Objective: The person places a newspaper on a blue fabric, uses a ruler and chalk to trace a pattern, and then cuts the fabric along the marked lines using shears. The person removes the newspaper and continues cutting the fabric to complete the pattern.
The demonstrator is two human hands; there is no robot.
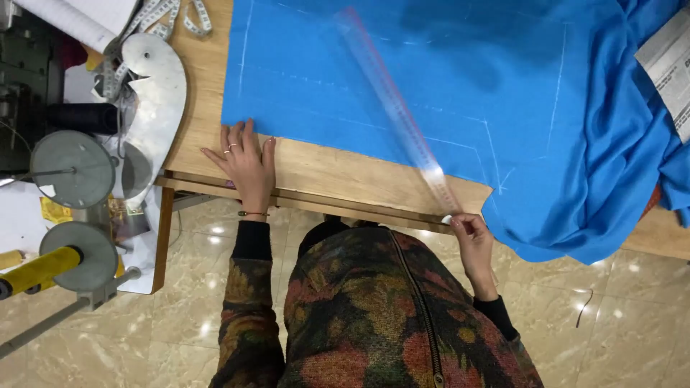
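Far to the left of the left hand (244, 164) stand grey thread-stand discs (72, 169), a yellow spool (39, 269) and a pale curved template (154, 108), with a measuring tape (169, 18) coiled above it. The left hand lies flat on the wooden desk (330, 169), its grip apart with fingers spread, the fingertips touching the near edge of the blue fabric (402, 72), which covers the desk beyond and to the right of it and bears faint chalk lines. To the right, a clear ruler (399, 108), blurred, slants across the fabric down to the right hand (471, 233), whose grip is pinched together on the ruler's near end at the desk edge. Right of that hand the fabric drapes off the desk in folds, and a printed paper (668, 65) lies on it at the far right.
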